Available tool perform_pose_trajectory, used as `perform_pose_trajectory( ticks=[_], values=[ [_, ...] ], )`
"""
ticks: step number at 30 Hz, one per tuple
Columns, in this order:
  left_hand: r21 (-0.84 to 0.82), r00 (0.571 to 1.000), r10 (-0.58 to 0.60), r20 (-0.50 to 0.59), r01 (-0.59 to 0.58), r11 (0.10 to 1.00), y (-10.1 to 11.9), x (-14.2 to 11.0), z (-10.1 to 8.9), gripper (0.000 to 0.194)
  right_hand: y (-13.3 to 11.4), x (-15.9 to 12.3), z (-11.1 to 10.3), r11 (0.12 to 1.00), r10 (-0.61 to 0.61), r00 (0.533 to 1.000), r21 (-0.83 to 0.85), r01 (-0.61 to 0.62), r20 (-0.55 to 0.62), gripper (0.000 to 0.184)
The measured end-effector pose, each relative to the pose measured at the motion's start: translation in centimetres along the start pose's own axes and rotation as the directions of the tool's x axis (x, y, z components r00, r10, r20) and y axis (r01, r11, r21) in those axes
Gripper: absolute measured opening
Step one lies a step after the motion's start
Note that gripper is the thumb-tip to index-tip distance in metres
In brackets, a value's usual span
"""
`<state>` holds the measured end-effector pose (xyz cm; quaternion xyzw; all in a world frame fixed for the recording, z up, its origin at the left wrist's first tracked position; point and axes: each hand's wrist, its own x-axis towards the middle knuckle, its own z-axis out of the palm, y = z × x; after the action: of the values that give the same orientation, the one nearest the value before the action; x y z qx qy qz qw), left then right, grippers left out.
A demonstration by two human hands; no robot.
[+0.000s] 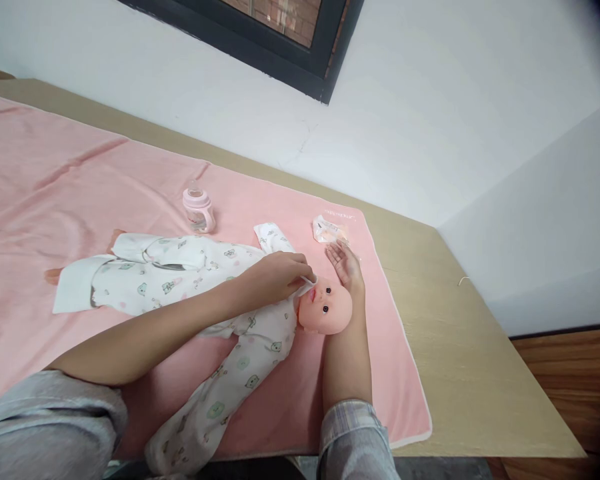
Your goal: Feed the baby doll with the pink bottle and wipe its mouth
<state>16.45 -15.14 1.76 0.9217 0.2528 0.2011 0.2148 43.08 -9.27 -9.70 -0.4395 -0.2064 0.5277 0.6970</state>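
Note:
A baby doll (336,311) in a white printed sleepsuit (230,263) lies on its back, head to the right, on a pink blanket (260,193). My left hand (283,275) reaches across its chest and pinches a small white cloth (307,285), which touches the face by the mouth. Behind the doll's head passes my right forearm, and the head appears to rest against it. My right hand (346,265) is open, palm up, its fingers stretched toward a crumpled clear plastic packet (326,230).
A pink baby bottle with a handle (199,212) stands on the blanket beyond the doll's body. The blanket covers much of a wooden table (460,347), whose right edge is bare wood. A white wall (405,113) with a dark-framed window (300,63) rises behind.

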Motion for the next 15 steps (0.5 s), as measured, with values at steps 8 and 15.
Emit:
perform_pose_trajectory(
  ticks=[8, 15],
  values=[
    [-0.057, 0.999, -0.004, -0.039, 0.002, 0.998, -0.17, -0.19, 0.45, 0.030, 0.01, -0.22, 0.07, 1.000, 0.006, 1.000, 0.011, -0.006, 0.016, 0.013],
    [-0.191, 0.997, 0.020, -0.068, -0.033, 0.981, 0.30, -0.40, 0.35, 0.035, -0.22, -0.12, 0.33, 1.000, 0.009, 1.000, -0.005, -0.009, -0.018, 0.012]
  ],
)
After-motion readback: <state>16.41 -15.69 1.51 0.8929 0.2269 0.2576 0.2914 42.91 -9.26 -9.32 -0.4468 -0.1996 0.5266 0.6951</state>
